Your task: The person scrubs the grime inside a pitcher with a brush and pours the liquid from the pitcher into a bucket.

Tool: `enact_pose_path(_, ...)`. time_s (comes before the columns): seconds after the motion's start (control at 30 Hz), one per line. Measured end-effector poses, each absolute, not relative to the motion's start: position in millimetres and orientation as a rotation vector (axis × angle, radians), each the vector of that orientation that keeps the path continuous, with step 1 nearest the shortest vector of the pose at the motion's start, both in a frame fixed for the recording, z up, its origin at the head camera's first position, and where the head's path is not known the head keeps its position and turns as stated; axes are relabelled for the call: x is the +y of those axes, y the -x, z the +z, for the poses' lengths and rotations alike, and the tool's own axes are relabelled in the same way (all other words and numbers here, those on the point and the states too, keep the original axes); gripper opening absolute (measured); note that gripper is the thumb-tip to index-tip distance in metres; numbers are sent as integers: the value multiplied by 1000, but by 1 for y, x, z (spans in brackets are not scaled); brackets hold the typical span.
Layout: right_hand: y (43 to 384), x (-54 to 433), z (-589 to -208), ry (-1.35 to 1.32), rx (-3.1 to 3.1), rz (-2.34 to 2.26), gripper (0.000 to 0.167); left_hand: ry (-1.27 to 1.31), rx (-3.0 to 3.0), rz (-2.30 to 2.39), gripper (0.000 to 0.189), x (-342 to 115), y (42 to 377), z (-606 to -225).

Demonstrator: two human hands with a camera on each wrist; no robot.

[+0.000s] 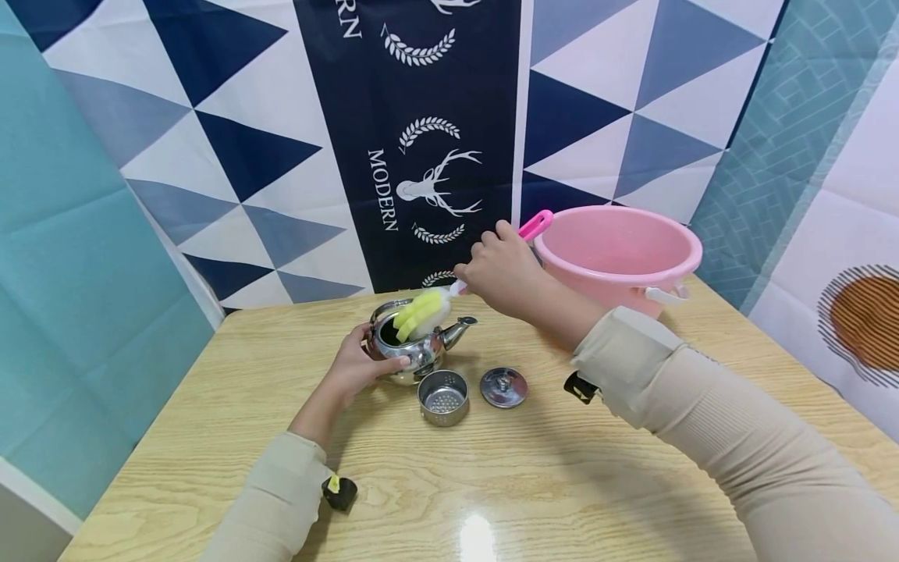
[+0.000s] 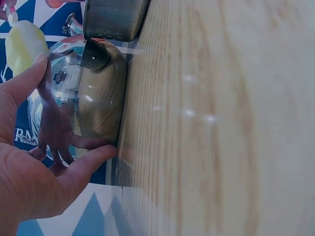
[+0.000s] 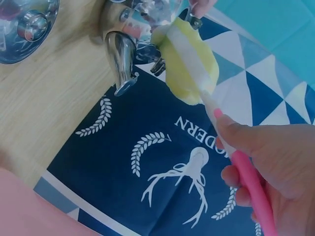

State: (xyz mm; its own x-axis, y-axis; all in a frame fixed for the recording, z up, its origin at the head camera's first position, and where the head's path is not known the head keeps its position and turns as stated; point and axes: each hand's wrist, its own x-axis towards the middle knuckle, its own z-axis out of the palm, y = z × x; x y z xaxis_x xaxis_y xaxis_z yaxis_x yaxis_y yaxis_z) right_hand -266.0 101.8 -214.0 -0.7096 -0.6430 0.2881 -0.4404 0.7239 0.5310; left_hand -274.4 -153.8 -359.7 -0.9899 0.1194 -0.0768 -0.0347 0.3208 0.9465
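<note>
A shiny metal teapot (image 1: 421, 357) with a short spout stands on the table, its lid off. My left hand (image 1: 358, 364) holds it round the left side; in the left wrist view the thumb and fingers (image 2: 93, 160) spread over its curved wall. My right hand (image 1: 502, 269) grips the pink handle (image 3: 251, 189) of a sponge brush. The brush's yellow and white sponge head (image 1: 424, 314) is at the teapot's mouth, its tip partly inside; how deep it reaches is hidden. In front of the teapot sit a perforated metal strainer (image 1: 444, 398) and, to its right, the round lid (image 1: 503, 388).
A large pink bucket (image 1: 618, 243) with a white handle stands at the back right, close to my right forearm. The wooden table (image 1: 435, 476) ends at a patterned wall covering (image 1: 421, 156) behind.
</note>
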Motion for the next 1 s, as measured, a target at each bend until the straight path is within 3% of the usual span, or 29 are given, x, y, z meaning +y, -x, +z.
enact_pose_path(1.0,256,100,-219,-825,-2532,-632,21,-48,2426,1755,95,-153,273,-359)
